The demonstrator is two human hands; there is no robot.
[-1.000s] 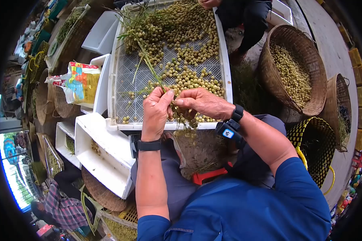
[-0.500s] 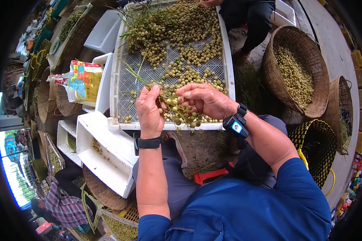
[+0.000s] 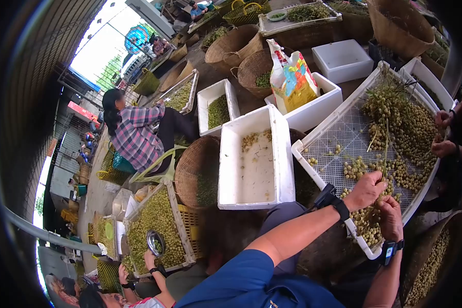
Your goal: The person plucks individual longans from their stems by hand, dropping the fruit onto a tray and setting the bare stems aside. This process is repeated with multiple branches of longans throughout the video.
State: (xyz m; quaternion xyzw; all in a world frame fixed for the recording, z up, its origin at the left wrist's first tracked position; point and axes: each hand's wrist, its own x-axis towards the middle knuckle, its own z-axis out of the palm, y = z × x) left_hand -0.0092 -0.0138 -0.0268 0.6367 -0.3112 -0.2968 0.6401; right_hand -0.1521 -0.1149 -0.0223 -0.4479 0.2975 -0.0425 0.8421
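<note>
My left hand point(image 3: 366, 190) is closed in a pinch at the stem of a sprig of small round yellow-green fruits, low over a white mesh tray point(image 3: 321, 146). Close below it, my right hand point(image 3: 390, 218) has its fingers bent together at the same sprig; what lies between its fingertips is hidden. Loose fruits point(image 3: 368, 226) lie around and beneath both hands at the tray's near corner. Farther back on the tray rests a heap of fruits on their green stems point(image 3: 390, 110).
A white foam box point(image 3: 256, 164) with a few fruits stands left of the tray, beside a colourful plastic bag point(image 3: 295, 82). A co-worker's hands point(image 3: 443, 134) are at the tray's far side. One person point(image 3: 136, 131) sits at left; another's hand holds a metal bowl point(image 3: 155, 243).
My view has swung to the left, so the tray and my hands now appear at the right. Both hands stay close together over the tray.
</note>
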